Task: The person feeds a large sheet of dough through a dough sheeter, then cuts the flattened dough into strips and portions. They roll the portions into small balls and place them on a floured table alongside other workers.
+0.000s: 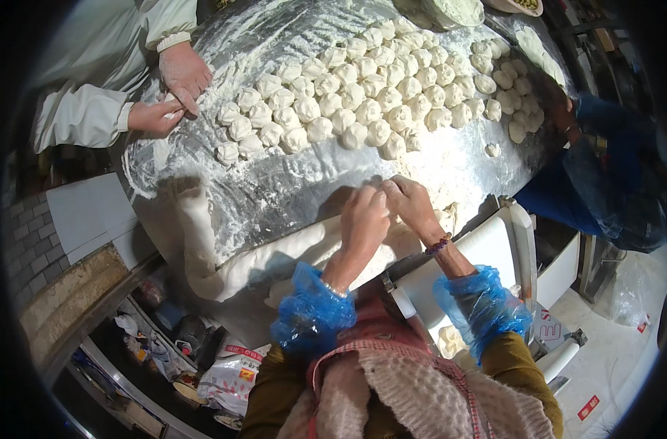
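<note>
My left hand [364, 222] and my right hand [414, 206] meet above the near side of a floured metal table [262, 206]. Their fingers are bent and close together; whatever may lie between them is hidden by the knuckles. Just below, a long thick rope of dough [281, 260] runs along the table's near edge and bends up at the left. Part of it passes behind my left hand. Beyond my hands sit rows of pleated dough balls [352, 96], the closest a short way above my fingertips.
Across the table on the left, a co-worker's two hands [182, 77] pinch something small and pale. Another person's arm [569, 118] reaches in at right beside smaller dough pieces [511, 101]. A bowl of flour [454, 11] stands at the back. A white conveyor-like machine [487, 247] adjoins my right side.
</note>
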`<state>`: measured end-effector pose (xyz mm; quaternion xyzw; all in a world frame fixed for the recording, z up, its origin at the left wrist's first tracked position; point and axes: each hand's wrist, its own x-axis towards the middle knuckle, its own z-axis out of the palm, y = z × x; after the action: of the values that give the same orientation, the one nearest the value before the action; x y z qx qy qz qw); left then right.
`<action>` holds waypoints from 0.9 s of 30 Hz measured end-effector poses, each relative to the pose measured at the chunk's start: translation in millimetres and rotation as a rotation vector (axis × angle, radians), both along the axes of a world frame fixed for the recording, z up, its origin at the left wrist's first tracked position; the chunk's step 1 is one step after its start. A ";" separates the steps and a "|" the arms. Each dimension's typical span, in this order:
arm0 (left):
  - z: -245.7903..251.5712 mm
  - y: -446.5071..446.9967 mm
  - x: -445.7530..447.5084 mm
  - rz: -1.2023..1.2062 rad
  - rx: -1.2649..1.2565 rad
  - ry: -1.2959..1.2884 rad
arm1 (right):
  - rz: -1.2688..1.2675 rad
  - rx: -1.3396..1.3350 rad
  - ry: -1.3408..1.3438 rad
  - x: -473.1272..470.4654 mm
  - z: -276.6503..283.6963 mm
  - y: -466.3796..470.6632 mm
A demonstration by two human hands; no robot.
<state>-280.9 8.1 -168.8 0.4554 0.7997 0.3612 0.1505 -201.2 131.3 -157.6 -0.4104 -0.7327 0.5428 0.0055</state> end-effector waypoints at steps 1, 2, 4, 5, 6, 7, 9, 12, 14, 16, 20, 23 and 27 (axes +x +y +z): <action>2.1 0.1 0.9 0.005 0.010 0.042 | -0.046 -0.001 -0.003 0.1 -6.1 0.4; 8.0 1.1 2.6 0.007 0.022 0.079 | -0.139 -0.165 0.018 0.7 -7.6 -0.4; 6.0 -0.9 8.6 -0.008 -0.068 0.197 | -0.327 -0.492 0.059 2.8 -8.9 -2.0; 6.4 -1.0 11.0 0.001 -0.168 0.214 | -0.349 -0.576 0.059 1.9 -2.8 -4.3; 6.8 0.8 14.7 0.009 -0.268 0.231 | -0.372 -0.659 0.060 1.4 7.1 -6.3; 6.9 2.4 17.3 0.016 -0.367 0.247 | -0.395 -0.742 0.060 1.8 12.9 -8.0; 4.8 11.0 15.1 -0.013 -0.440 0.275 | -0.357 -0.756 0.076 12.9 12.2 -1.7; -2.3 30.5 5.7 -0.051 -0.477 0.218 | -0.340 -0.847 0.164 30.0 28.8 8.3; 0.9 30.0 -7.1 -0.026 -0.511 0.182 | -0.239 -1.038 0.285 42.6 38.6 11.5; -1.6 34.7 -12.7 -0.010 -0.521 0.151 | -0.249 -0.644 0.250 29.0 44.5 33.4; 13.2 9.1 -12.1 0.030 -0.439 0.099 | -0.229 0.133 0.122 23.9 -5.8 102.5; -4.3 -17.6 -10.1 0.056 -0.462 0.195 | -0.037 0.629 -0.009 2.9 -26.5 107.8; -3.8 -30.0 -18.7 0.099 -0.250 0.062 | -0.016 0.623 -0.205 -15.7 18.7 82.3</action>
<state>-299.6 -21.9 -172.6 0.4041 0.8642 0.2513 0.1635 -216.9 213.5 -138.9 -0.4472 -0.8571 0.2484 0.0612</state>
